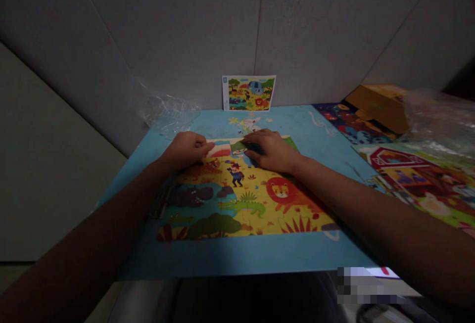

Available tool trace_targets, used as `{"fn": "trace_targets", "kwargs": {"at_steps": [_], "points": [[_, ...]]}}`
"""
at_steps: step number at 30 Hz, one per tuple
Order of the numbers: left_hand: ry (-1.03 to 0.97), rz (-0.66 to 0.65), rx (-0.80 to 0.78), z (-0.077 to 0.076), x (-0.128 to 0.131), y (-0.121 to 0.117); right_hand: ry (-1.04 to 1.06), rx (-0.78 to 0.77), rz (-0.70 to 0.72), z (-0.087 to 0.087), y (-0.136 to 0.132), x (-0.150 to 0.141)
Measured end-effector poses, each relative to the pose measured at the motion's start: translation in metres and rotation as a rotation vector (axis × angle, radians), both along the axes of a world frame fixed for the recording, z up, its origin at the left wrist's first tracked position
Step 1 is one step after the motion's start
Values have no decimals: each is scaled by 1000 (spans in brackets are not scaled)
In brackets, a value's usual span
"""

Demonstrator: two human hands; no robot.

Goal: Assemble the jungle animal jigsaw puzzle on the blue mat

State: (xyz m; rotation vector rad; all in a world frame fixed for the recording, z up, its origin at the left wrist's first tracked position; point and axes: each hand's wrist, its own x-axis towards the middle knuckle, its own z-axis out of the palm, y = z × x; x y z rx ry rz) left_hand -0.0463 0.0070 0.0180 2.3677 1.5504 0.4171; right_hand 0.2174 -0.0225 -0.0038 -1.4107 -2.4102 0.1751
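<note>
A jigsaw puzzle (pixel 256 204) of safari animals lies on the light blue table, with a lion, a hippo, a crocodile and a figure in a hat. At its far edge, my right hand (pixel 272 150) pinches a green puzzle piece (pixel 237 146), which sits slightly askew over the neighbouring pieces. My left hand (pixel 187 150) rests on the far left corner of the puzzle, fingers curled and thumb pressed in. Whatever may be between those fingers is hidden. Both forearms reach in from the near side.
A picture card (pixel 249 93) of the same scene leans against the wall. Crumpled clear plastic (pixel 166 113) lies at the back left. To the right are a farm picture puzzle (pixel 415 179), an orange box (pixel 380 108) and more clear plastic (pixel 441 120). The table's front edge (pixel 230 273) is close.
</note>
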Motion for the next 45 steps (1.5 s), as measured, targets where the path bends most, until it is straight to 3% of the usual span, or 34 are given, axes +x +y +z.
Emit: {"fn": "trace_targets", "kwargs": {"at_steps": [3,7,12,16,20,25,33,39,45], "points": [[-117,12,70,-4,0,0,27,22,52,1,0,-3],[-186,2,123,-7,-1,0,51,27,222,4,-5,-10],[-32,-249,43,-7,1,-2,78,40,305,4,-11,-23],[13,-319,-19,-6,1,-5,100,55,305,0,-11,-24],[51,-250,-34,-4,-11,4,150,74,273,-4,-8,-19],[117,42,-21,-2,-37,25,154,84,178,-10,-3,-12],[87,13,-63,-4,-46,33,125,74,164,-11,-2,-12],[86,-79,-49,-3,-52,36,127,63,180,-9,-3,-11],[59,-40,-6,-7,-50,35,130,65,193,-12,-1,-10]]}}
